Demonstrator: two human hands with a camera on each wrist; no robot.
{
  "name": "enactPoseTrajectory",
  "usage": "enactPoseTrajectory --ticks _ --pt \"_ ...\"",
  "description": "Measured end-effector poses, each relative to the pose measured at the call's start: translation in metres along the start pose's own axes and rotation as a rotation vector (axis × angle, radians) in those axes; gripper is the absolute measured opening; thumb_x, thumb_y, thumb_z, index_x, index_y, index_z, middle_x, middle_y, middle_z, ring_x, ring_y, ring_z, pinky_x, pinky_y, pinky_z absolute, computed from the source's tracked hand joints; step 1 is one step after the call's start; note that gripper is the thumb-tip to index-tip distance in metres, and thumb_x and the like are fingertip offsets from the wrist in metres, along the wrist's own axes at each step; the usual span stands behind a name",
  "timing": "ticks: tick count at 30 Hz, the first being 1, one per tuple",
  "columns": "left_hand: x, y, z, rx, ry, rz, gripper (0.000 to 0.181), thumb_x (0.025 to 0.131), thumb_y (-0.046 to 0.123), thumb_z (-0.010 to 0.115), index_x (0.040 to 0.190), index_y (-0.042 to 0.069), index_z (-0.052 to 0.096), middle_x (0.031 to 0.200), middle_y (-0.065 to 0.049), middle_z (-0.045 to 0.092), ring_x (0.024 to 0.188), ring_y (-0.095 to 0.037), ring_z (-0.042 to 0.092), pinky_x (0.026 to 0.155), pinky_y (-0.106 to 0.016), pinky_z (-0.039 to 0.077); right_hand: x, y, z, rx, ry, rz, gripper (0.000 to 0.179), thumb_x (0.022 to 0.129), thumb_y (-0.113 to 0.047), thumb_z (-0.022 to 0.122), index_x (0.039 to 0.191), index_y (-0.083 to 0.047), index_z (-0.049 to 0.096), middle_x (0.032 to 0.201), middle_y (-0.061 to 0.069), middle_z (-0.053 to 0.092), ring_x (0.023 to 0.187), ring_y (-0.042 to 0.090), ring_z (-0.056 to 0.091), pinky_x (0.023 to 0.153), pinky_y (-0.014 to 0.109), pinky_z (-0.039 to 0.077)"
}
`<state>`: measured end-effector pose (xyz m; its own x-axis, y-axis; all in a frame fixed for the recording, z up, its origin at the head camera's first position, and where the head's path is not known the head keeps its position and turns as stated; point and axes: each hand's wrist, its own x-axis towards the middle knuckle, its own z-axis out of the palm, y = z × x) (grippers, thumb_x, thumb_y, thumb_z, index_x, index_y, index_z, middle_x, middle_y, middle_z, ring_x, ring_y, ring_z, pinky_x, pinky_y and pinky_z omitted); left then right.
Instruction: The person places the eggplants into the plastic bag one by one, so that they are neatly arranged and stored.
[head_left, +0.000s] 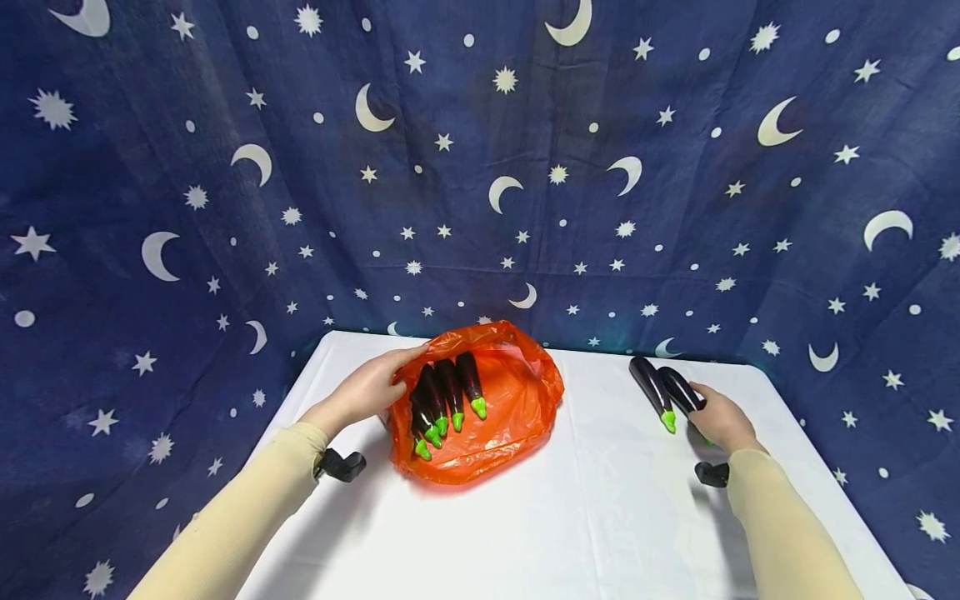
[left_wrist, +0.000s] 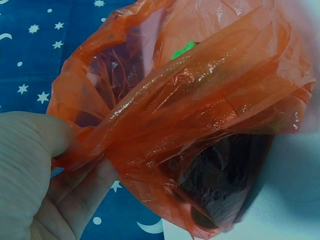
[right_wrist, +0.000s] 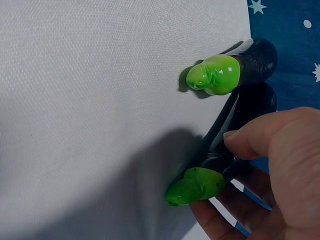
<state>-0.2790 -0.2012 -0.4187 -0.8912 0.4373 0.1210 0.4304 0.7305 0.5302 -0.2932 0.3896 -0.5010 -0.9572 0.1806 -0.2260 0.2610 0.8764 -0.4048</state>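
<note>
An orange-red plastic bag (head_left: 513,408) lies with its mouth wide, and my left hand (head_left: 367,386) pinches its left rim between thumb and fingers. Inside sit several dark purple eggplants (head_left: 450,387) with bright green caps, side by side. Over to the right, my right hand (head_left: 723,419) grips one eggplant (head_left: 681,388), thumb on top and fingers beneath near the green stem end (right_wrist: 197,186). Just left of it another eggplant (head_left: 649,387) lies on the table, its green cap (right_wrist: 216,75) towards me. My right hand partly hides the gripped eggplant in the head view.
The table wears a white cloth (head_left: 592,500) and ends just behind the bag and the eggplants. A dark blue curtain (head_left: 450,208) with moons and stars hangs behind and along both sides. A black wrist device (head_left: 341,465) is strapped on each arm.
</note>
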Motion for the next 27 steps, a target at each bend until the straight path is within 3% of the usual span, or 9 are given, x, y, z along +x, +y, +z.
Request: enactPoseTrajectory --ticks 9,17,27 --pt "-0.0010 -0.0003 0.0019 0.004 0.007 0.019 0.069 0.090 -0.003 0.059 0.156 0.013 0.045 0.148 -0.010 0.055 0.136 -0.030 0.051 0.114 -0.051 0.038 -0.0004 0.0033 -0.0011 0.009 -0.025 -0.012 0.070 0.091 -0.008 0.052 0.156 0.005 0.029 0.141 0.041 0.043 0.117 0.053 0.049 0.100 0.071 0.038" --pt "0.0006 0.0000 0.0037 -0.001 -0.001 0.019 0.070 0.090 -0.002 0.059 0.156 0.015 0.046 0.148 -0.009 0.055 0.136 -0.027 0.050 0.115 -0.049 0.037 -0.0021 0.0051 -0.0001 -0.034 -0.025 -0.017 0.068 0.093 -0.009 0.053 0.155 0.005 0.029 0.147 0.041 0.037 0.130 0.061 0.040 0.104 0.073 0.035" --pt "0.0008 0.0004 0.0034 0.011 0.020 0.036 0.070 0.089 -0.002 0.060 0.156 0.016 0.046 0.147 -0.010 0.056 0.135 -0.029 0.051 0.114 -0.050 0.038 0.0036 0.0046 0.0003 -0.068 -0.007 -0.030 0.069 0.092 -0.008 0.052 0.156 0.004 0.028 0.149 0.040 0.036 0.132 0.061 0.038 0.104 0.073 0.035"
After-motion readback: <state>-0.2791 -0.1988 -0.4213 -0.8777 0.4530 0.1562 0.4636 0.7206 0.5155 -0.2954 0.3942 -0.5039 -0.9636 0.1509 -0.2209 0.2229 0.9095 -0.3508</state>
